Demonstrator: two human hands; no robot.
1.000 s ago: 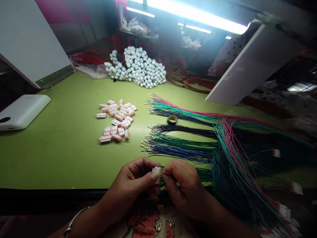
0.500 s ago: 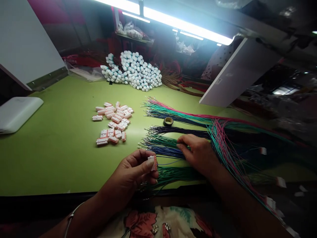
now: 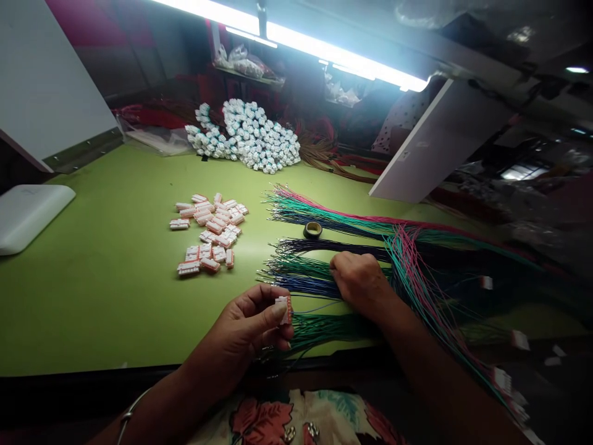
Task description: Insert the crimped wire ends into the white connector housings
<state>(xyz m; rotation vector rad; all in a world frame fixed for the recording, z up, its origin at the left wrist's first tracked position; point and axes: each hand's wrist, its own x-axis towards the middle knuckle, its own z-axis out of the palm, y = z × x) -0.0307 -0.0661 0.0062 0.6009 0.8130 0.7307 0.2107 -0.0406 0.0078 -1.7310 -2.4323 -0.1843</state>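
Note:
My left hand (image 3: 252, 321) pinches a white and orange connector (image 3: 283, 309) between thumb and fingers, and a blue wire runs from it to the right. My right hand (image 3: 361, 281) is closed over the green wires (image 3: 310, 267) and blue wires (image 3: 301, 284); what its fingers grip is hidden. Dark wires (image 3: 324, 244) lie just above it. Below, between the hands, is another green bundle (image 3: 328, 327). Loose white and orange connectors (image 3: 213, 225) lie in a group on the green table (image 3: 115, 266), left of the wire ends.
A black tape roll (image 3: 312, 230) sits among the bundles. Pink and teal wires (image 3: 352, 216) stretch to the right. White connectors (image 3: 259, 136) are heaped at the back. A white case (image 3: 32, 213) lies at the left, and a white panel (image 3: 426, 142) stands at the back right.
The fingers of my right hand have closed more tightly over the wires. My left hand still holds the connector. The whole view has shifted slightly.

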